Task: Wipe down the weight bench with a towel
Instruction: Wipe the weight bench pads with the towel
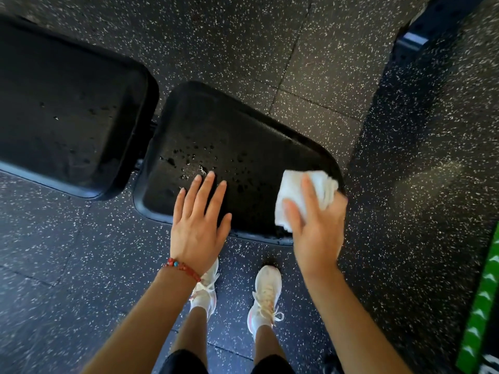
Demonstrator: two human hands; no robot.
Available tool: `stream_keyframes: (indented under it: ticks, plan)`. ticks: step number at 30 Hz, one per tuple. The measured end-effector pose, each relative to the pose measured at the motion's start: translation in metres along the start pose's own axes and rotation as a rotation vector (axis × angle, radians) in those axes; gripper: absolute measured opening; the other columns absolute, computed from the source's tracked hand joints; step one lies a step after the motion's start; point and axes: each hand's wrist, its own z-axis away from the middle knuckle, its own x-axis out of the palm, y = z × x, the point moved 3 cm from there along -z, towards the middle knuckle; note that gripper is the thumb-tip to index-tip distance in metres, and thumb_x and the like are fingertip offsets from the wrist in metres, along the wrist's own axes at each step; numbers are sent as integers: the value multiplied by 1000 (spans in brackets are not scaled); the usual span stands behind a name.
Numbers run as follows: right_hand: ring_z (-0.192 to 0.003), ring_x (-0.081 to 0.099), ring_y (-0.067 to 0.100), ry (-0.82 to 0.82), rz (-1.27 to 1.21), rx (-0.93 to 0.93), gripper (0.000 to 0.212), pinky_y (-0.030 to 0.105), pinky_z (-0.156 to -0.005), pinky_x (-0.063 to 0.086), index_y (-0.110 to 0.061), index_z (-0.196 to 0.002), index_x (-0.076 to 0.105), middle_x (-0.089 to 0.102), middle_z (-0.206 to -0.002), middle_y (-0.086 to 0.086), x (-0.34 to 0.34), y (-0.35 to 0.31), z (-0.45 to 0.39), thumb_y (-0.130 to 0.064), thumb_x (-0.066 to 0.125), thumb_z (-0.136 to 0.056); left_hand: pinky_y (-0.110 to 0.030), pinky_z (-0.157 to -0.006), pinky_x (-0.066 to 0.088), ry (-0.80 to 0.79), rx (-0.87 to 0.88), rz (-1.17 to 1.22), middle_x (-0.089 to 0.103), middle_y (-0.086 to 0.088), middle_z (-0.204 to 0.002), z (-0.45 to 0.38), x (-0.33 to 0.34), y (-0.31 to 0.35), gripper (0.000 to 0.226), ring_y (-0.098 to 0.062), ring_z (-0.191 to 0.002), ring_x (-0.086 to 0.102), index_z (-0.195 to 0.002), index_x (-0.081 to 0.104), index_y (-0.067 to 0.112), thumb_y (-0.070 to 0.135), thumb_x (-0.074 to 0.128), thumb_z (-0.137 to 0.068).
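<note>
The black weight bench lies below me in two pads: the seat pad (pixel 232 147) in the middle, dotted with wet droplets, and the longer back pad (pixel 67 109) to the left. My right hand (pixel 316 225) grips a folded white towel (pixel 305 195) over the seat pad's right near corner. My left hand (pixel 199 220) is flat with fingers spread over the seat pad's near edge and holds nothing. A red beaded bracelet (pixel 182 268) circles my left wrist.
Speckled black rubber floor (pixel 310 63) surrounds the bench. My two white shoes (pixel 266 292) stand just in front of the seat pad. A green marked strip (pixel 483 309) runs along the right edge. A dark frame with a blue part (pixel 413 39) sits at top right.
</note>
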Motion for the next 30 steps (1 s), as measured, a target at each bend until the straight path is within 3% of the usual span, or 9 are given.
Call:
stream_keyframes:
  ticks: [4,8,12,19,23,27,30]
  plan:
    - [-82,53,41,-67,44,-60,48,47,-59,53,-17,-120,59,49,-103,28,1,-5,29,-36,68,-76,-53,-108,23,64,-133,19,38,-17,-144,5,-7,-20,53,-36,-134,30,-134,45,6,32,38,-89]
    - [-86,50,40,-7,71,-119,51,44,-67,49,-21,-122,53,46,-105,26,9,-23,-27,-34,72,-76,-55,-108,24,91,-211,19,37,-20,-144,8,-6,-38,54,-39,-134,30,-134,44,4,33,38,-89]
    - [-95,45,36,47,92,-71,51,43,-77,45,-26,-131,44,42,-115,21,24,-41,-71,-43,58,-85,-52,-109,21,110,-214,0,39,-21,-143,7,-2,-39,54,-40,-133,31,-133,44,2,33,38,-89]
    - [-81,52,38,-75,63,-209,52,43,-63,51,-18,-121,55,48,-100,26,24,-42,17,-32,73,-74,-52,-109,23,100,-199,28,38,-20,-143,7,-5,-42,53,-39,-133,31,-134,44,3,32,38,-89]
    - [-84,50,37,-24,52,-188,53,42,-67,48,-23,-123,54,47,-103,24,30,-60,-25,-35,72,-75,-52,-108,24,135,-213,47,38,-20,-143,8,-4,-48,52,-38,-133,31,-134,44,4,32,39,-90]
    - [-93,48,33,83,67,-119,49,43,-74,49,-28,-128,46,44,-112,19,45,-91,-93,-45,58,-84,-48,-110,20,150,-185,21,38,-18,-144,9,0,-54,52,-36,-134,31,-134,44,5,33,38,-91]
    - [-91,48,36,84,47,-138,49,43,-74,47,-25,-128,48,45,-110,22,48,-91,-75,-43,59,-84,-45,-111,17,142,-158,24,37,-18,-145,10,0,-56,52,-34,-134,29,-135,42,6,33,39,-91]
